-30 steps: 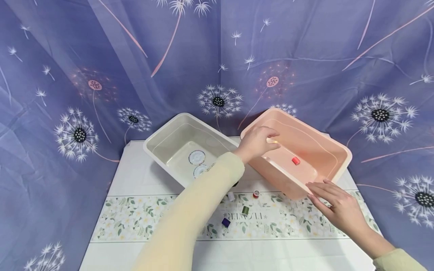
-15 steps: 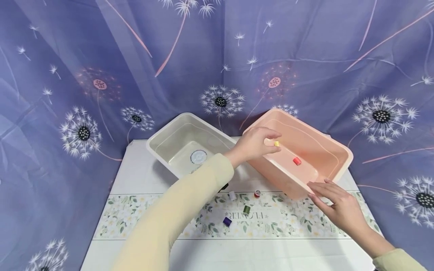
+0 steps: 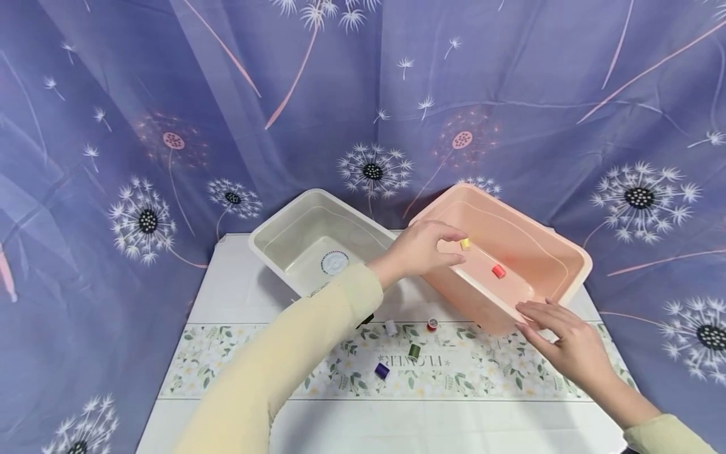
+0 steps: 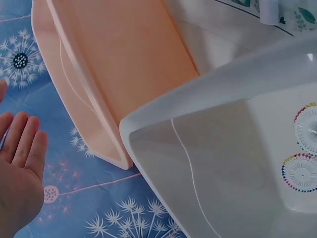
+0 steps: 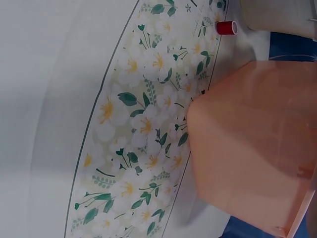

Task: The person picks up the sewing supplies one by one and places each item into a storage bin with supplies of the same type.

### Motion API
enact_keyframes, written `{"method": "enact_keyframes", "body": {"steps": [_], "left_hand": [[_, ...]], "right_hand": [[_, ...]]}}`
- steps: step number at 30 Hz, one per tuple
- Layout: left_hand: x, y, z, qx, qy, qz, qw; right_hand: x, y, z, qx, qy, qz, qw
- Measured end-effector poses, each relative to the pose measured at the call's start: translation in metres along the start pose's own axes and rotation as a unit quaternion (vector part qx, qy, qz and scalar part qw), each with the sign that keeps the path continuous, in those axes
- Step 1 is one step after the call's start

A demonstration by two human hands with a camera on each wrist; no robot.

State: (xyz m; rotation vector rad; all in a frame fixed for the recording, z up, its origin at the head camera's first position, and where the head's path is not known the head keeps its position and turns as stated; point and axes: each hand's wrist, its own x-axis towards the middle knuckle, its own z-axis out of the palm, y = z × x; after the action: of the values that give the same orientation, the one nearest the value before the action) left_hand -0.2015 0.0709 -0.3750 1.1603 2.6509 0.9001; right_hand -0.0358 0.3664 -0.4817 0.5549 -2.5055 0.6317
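My left hand (image 3: 421, 249) hangs over the left rim of the pink bin (image 3: 473, 287), thumb and fingers spread apart with nothing between them. Just past its fingertips, inside the bin, is a yellow thread spool (image 3: 465, 244). A red thread spool (image 3: 498, 271) lies on the bin floor. In the left wrist view the fingers (image 4: 22, 141) extend at the left edge. My right hand (image 3: 567, 337) rests its extended fingers on the bin's near right rim, thumb along the outer side. The right wrist view shows mostly the bin's outer wall.
A grey bin (image 3: 272, 255) holds round pin wheels (image 3: 334, 262). On the floral table runner (image 3: 510, 372) lie a white spool (image 3: 391, 327), a dark red spool (image 3: 432, 324), a green spool (image 3: 414, 351) and a purple spool (image 3: 382, 371). A dandelion-print curtain (image 3: 295, 151) stands behind.
My left hand has drawn back to the left, away from the yellow spool, which was partly covered by its fingers and now shows more fully. The right hand stays on the rim.
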Motion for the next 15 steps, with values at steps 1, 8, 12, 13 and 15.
{"method": "enact_keyframes", "body": {"steps": [1, 8, 12, 13, 15], "left_hand": [[-0.0006, -0.0006, 0.0000, 0.001, 0.001, 0.001, 1.0000], [-0.0042, -0.0016, -0.0024, 0.012, -0.002, 0.003, 0.9999], [-0.0060, -0.0009, -0.0042, 0.010, -0.008, 0.006, 0.9999], [-0.0065, -0.0012, -0.0044, 0.012, -0.008, 0.006, 0.9999], [-0.0076, -0.0020, -0.0049, 0.015, -0.010, 0.007, 0.9998]], "right_hand": [[0.0006, -0.0002, 0.0000, 0.000, -0.001, 0.000, 1.000], [0.0040, -0.0023, 0.0028, 0.003, -0.001, -0.002, 1.000], [0.0041, -0.0040, 0.0055, 0.002, 0.000, 0.010, 1.000], [0.0040, -0.0045, 0.0059, -0.001, -0.001, 0.014, 1.000], [0.0035, -0.0056, 0.0064, -0.010, -0.002, 0.021, 1.000]]}}
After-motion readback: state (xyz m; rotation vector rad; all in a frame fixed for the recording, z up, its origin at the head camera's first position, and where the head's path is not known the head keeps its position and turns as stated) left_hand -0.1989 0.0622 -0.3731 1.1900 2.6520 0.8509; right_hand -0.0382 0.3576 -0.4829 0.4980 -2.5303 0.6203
